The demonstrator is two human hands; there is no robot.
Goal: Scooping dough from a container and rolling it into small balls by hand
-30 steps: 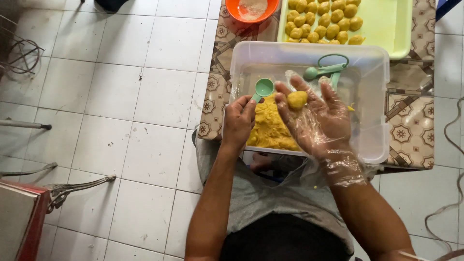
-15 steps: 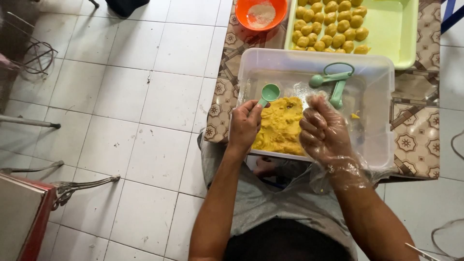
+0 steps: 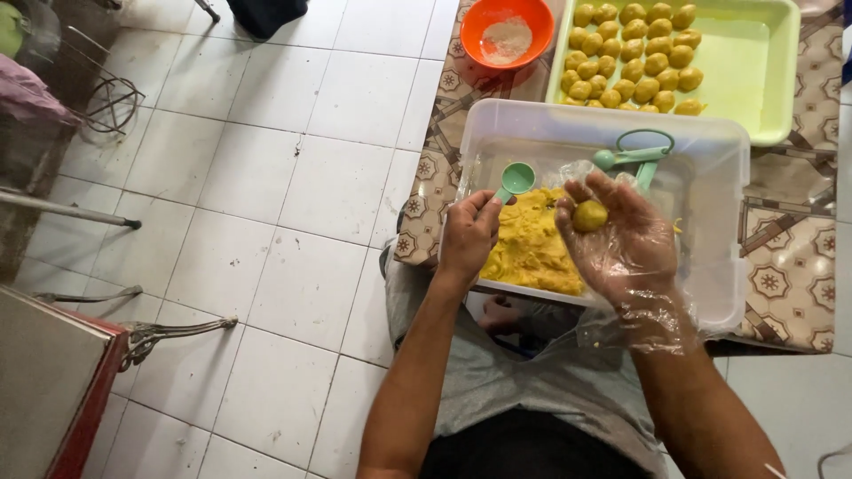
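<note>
My left hand (image 3: 469, 232) grips the handle of a small green measuring spoon (image 3: 516, 179), lifted just above the yellow dough (image 3: 531, 248). The dough lies in a clear plastic tub (image 3: 728, 266) on the patterned table. My right hand (image 3: 621, 238), in a thin clear plastic glove, is held palm up over the tub with a yellow dough ball (image 3: 589, 215) resting at its fingers. More green measuring spoons on a ring (image 3: 632, 157) lie in the tub's far part.
A pale green tray (image 3: 754, 71) behind the tub holds several yellow dough balls (image 3: 630, 62). An orange bowl of white powder (image 3: 508, 32) stands to its left. White floor tiles spread to the left, with metal legs (image 3: 71, 208) and a red-edged cabinet (image 3: 53, 381).
My left hand has lifted the green spoon out of the dough. My right hand has turned palm up, and the lump in it now looks like a rounded ball.
</note>
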